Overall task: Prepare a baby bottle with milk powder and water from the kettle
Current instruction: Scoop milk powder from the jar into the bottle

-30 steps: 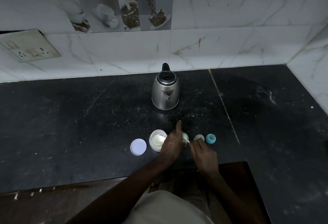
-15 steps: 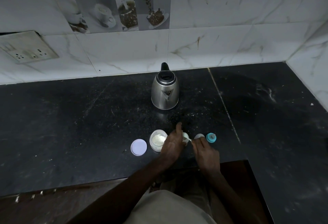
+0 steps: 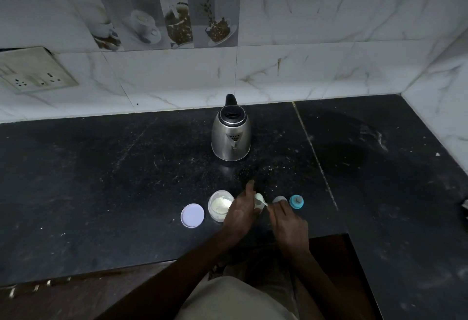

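My left hand (image 3: 241,212) wraps around the small baby bottle (image 3: 258,198), which stands on the black counter; only its pale top shows. My right hand (image 3: 287,221) pinches a small white spoon (image 3: 262,203) whose tip lies over the bottle's mouth. Left of the bottle stands an open jar of milk powder (image 3: 219,204), with its white lid (image 3: 192,215) lying flat beside it. Right of my hands sit a clear cap (image 3: 279,198) and the teal bottle teat ring (image 3: 296,201). The steel kettle (image 3: 231,135) stands farther back, lid open, spout toward me.
The black stone counter (image 3: 101,180) runs left and right, with a seam right of the kettle and a step-out at the near right. A tiled wall rises behind, with a socket plate (image 3: 35,70) at the left. A dark object (image 3: 465,210) peeks in at the right edge.
The spoon's tip has moved from beside the bottle to over its mouth. My left hand keeps its hold on the bottle. The view shifted slightly.
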Demonstrator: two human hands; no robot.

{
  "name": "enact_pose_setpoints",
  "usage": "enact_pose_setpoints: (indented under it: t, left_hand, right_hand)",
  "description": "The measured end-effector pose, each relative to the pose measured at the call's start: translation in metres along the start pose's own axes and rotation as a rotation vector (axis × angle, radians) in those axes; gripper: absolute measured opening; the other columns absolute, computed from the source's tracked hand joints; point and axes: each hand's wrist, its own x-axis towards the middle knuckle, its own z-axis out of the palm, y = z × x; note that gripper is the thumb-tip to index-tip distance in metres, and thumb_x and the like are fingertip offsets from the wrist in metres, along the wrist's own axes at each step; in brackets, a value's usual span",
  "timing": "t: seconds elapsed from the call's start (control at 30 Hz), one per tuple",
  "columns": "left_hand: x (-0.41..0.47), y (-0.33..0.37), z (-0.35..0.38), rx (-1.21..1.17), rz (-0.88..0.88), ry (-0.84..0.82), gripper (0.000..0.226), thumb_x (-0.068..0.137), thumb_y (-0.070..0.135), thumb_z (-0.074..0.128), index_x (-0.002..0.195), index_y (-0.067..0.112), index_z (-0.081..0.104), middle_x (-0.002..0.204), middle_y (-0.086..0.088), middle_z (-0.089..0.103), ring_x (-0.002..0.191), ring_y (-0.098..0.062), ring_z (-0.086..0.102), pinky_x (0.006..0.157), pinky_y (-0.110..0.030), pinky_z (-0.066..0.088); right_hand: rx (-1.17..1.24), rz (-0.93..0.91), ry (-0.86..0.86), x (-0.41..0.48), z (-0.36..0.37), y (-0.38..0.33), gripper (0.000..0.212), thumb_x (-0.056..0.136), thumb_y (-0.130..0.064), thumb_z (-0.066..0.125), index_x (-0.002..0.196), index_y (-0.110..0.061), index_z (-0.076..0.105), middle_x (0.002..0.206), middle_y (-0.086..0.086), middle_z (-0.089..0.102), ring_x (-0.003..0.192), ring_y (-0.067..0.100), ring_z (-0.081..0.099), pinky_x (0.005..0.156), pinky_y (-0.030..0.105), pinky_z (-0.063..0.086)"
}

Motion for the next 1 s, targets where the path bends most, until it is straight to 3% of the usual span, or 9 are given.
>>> enact_pose_setpoints:
  t: [0.13,0.2,0.3,0.5,0.57,0.7,0.8,0.93,1.0]
  left_hand:
    - [-0.005,-0.002,-0.001,-0.004,0.039,0.036,0.09,0.094,0.019,0.073,0.165,0.018,0.017,0.145,-0.012,0.06,0.126,-0.029,0.063,0.103,-0.037,0.05]
    - [-0.01,-0.003,-0.001,-0.028,0.043,0.07,0.088,0.094,0.023,0.073,0.164,0.021,0.019,0.146,-0.01,0.06,0.125,-0.03,0.064,0.101,-0.039,0.051]
    - [-0.019,-0.005,-0.005,-0.099,0.06,0.163,0.075,0.097,0.027,0.064,0.16,0.025,0.025,0.149,-0.005,0.059,0.128,-0.027,0.063,0.104,-0.041,0.052]
    - [-0.027,-0.036,-0.035,-0.193,0.052,0.391,0.067,0.089,0.0,0.052,0.152,0.02,0.041,0.15,0.002,0.06,0.134,-0.02,0.061,0.112,-0.041,0.05]
    - [-0.027,-0.048,-0.046,-0.187,0.034,0.468,0.063,0.089,-0.006,0.048,0.149,0.014,0.046,0.146,-0.002,0.064,0.13,-0.02,0.064,0.11,-0.037,0.051]
    - [-0.03,-0.067,-0.059,-0.145,-0.031,0.526,0.057,0.09,-0.01,0.054,0.145,0.008,0.052,0.141,-0.006,0.068,0.124,-0.021,0.068,0.103,-0.023,0.048]
    - [-0.036,-0.08,-0.06,-0.12,-0.062,0.505,0.05,0.096,0.002,0.06,0.144,0.013,0.052,0.14,-0.002,0.069,0.12,-0.023,0.069,0.098,-0.03,0.053]
    - [-0.047,-0.083,-0.058,-0.111,-0.062,0.504,0.051,0.096,0.035,0.048,0.142,0.013,0.052,0.138,-0.001,0.07,0.115,-0.025,0.071,0.095,-0.039,0.057]
    - [-0.05,-0.082,-0.056,-0.122,-0.066,0.499,0.059,0.095,0.046,0.041,0.142,0.014,0.053,0.134,0.0,0.071,0.113,-0.023,0.071,0.094,-0.039,0.057]
  right_hand:
    - [0.245,0.265,0.123,0.012,-0.012,-0.014,0.003,0.095,-0.023,0.07,0.098,-0.023,0.071,0.102,-0.008,0.068,0.076,0.013,0.066,0.058,0.029,0.048]
    - [0.526,0.435,0.16,0.019,-0.02,-0.021,0.004,0.094,-0.022,0.072,0.093,-0.026,0.072,0.09,-0.014,0.069,0.072,0.007,0.066,0.063,0.03,0.051]
    - [0.82,0.626,0.116,0.027,-0.031,-0.025,0.006,0.094,-0.023,0.075,0.091,-0.027,0.075,0.085,-0.013,0.073,0.058,0.01,0.068,0.055,0.026,0.056]
    - [0.969,0.654,0.059,0.04,-0.035,-0.034,0.003,0.093,-0.02,0.077,0.091,-0.019,0.078,0.081,-0.008,0.076,0.057,0.011,0.067,0.051,0.016,0.05]
    - [0.956,0.617,0.017,0.043,-0.032,-0.039,0.006,0.094,-0.018,0.075,0.09,-0.02,0.079,0.08,-0.006,0.076,0.063,0.015,0.07,0.054,0.018,0.052]
    - [0.855,0.526,-0.1,0.047,-0.019,-0.052,0.013,0.093,-0.017,0.071,0.087,-0.025,0.078,0.073,-0.008,0.074,0.064,0.01,0.069,0.07,0.038,0.059]
    - [0.695,0.357,-0.124,0.047,-0.008,-0.063,0.011,0.091,-0.028,0.064,0.09,-0.029,0.075,0.082,-0.012,0.073,0.078,0.009,0.069,0.075,0.038,0.057]
    - [0.338,0.118,-0.125,0.046,0.001,-0.079,0.006,0.091,-0.027,0.064,0.091,-0.025,0.07,0.09,-0.005,0.069,0.083,0.019,0.066,0.063,0.038,0.053]
    - [0.159,0.021,-0.135,0.048,0.003,-0.09,0.004,0.084,-0.023,0.073,0.084,-0.025,0.069,0.085,-0.004,0.066,0.072,0.021,0.065,0.052,0.032,0.044]
